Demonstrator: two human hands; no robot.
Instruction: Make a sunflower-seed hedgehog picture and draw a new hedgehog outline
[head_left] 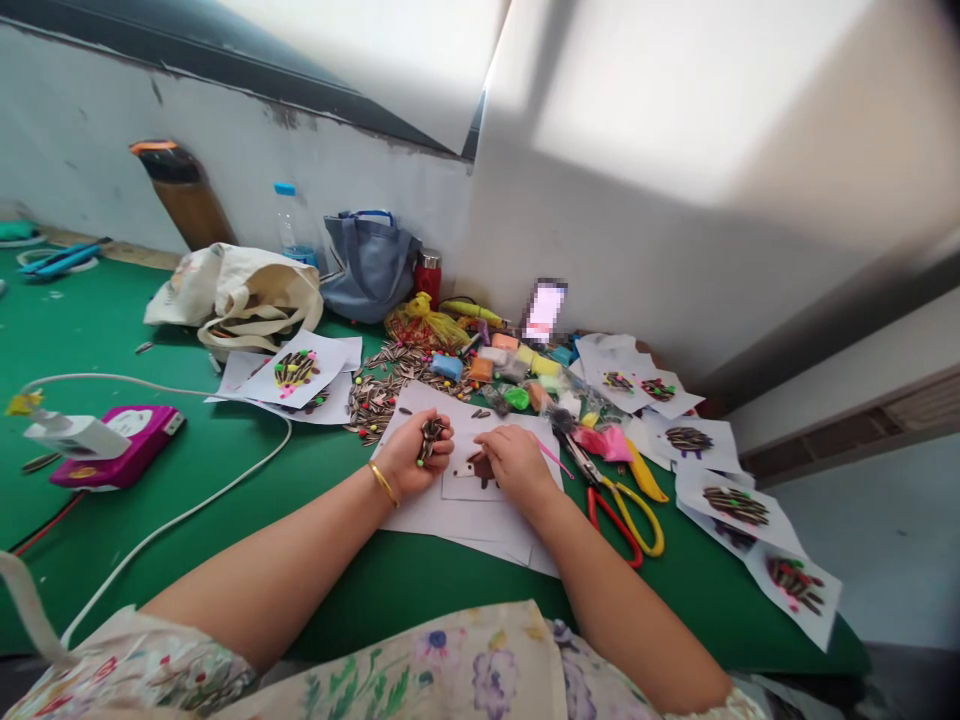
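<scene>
My left hand (418, 452), palm up with fingers curled, holds a small heap of striped sunflower seeds (430, 440) with a green bead among them. A gold bangle circles that wrist. Fingertips pinched and pointing down, my right hand (513, 462) is over a brown and white clay animal shape (475, 468) on a small white card (454, 488). Part of the shape is hidden by this hand. Whatever the pinch holds is too small to make out. Larger white sheets (420, 520) lie beneath the card. A pink stick (556, 458) lies beside my right hand.
Loose seeds (375, 395) with colored beads spread behind my left hand. Clay packets (480, 370), scissors (630, 510) and a yellow tool (646, 472) lie toward the right. Finished seed pictures (739, 505) line the right edge. A white cable (187, 510) crosses the left side.
</scene>
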